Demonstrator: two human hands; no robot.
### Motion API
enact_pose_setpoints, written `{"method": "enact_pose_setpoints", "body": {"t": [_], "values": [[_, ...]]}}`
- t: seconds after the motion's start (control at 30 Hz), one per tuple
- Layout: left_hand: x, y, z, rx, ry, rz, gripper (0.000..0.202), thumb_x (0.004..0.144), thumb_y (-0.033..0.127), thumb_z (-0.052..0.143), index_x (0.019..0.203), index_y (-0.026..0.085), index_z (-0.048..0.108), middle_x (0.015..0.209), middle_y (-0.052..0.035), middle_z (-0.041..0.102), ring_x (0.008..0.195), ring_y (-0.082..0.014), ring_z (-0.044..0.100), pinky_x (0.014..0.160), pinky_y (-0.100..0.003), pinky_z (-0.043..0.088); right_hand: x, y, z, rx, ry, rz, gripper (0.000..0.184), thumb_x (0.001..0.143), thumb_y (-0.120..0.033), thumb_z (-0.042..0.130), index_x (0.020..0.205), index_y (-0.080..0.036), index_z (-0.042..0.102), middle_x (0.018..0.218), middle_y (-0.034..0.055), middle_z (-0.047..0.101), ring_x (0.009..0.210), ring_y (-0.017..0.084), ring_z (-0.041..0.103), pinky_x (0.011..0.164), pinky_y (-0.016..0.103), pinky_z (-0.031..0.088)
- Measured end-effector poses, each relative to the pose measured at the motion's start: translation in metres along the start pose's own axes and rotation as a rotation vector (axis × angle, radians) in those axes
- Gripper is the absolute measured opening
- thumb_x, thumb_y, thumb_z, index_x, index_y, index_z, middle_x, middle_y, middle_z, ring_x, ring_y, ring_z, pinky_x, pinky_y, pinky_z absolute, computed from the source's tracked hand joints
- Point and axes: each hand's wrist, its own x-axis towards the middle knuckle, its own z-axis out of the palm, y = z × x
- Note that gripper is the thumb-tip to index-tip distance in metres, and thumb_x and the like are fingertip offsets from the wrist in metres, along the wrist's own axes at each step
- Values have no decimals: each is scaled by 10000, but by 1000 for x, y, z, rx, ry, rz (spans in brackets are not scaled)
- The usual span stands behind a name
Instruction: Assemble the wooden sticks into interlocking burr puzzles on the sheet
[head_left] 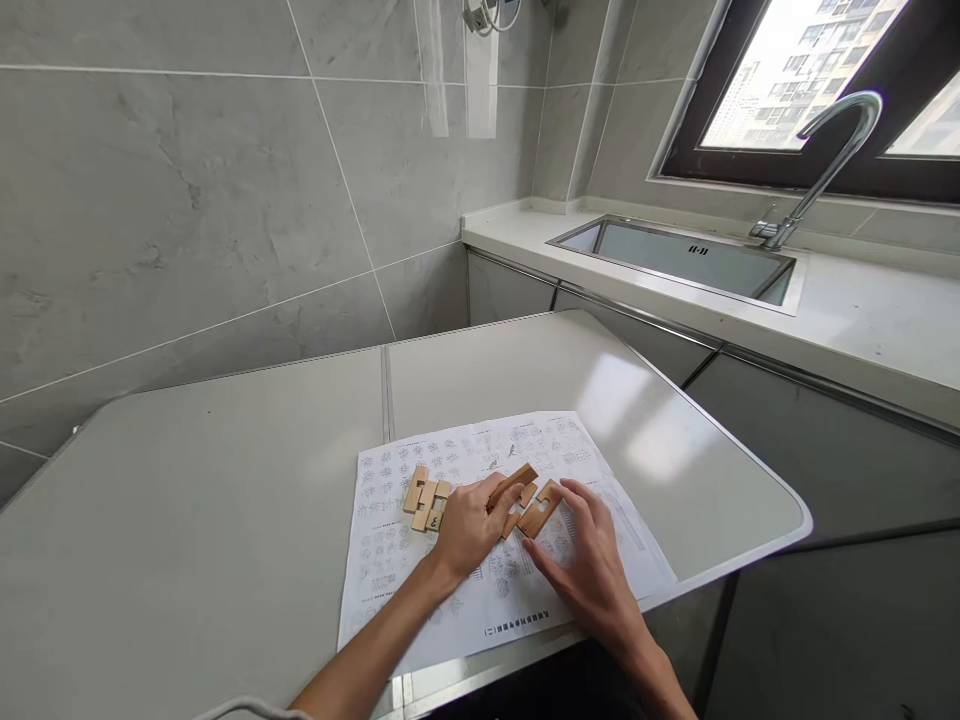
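Note:
My left hand (466, 528) is closed, thumb against fingers, on a dark brown wooden puzzle piece (519, 480) that slants up to the right. Smaller parts of other brown pieces show beneath its fingertips, partly covered. My right hand (589, 562) holds a notched wooden puzzle piece (538, 513) by its right side, between thumb and index finger, close beside the left hand's pieces. Whether the two touch, I cannot tell. Several paler notched wooden blocks (424, 507) lie grouped left of my left hand; one bears a black number. A printed instruction sheet (540, 585) lies under everything.
The sheet rests on a pale folding table (247, 520) with a seam across it and a rounded right edge (795, 515). Beyond stands a white counter (862, 320) with a sink (675, 250) and a curved faucet (832, 170). A grey tiled wall (187, 200) borders the left.

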Motion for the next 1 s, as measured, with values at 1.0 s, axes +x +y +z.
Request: {"method": "enact_pose_setpoints", "body": {"t": [1.0], "values": [[2, 0, -4, -293, -100, -109, 415, 1087, 598, 403, 1064, 213, 558, 637, 58, 495, 561, -145, 466, 585, -263, 384, -1, -3, -8, 126, 77, 98, 479, 947, -475, 749, 1335, -258, 573, 1451, 150, 594, 1366, 350, 573, 1136, 589, 494]]}}
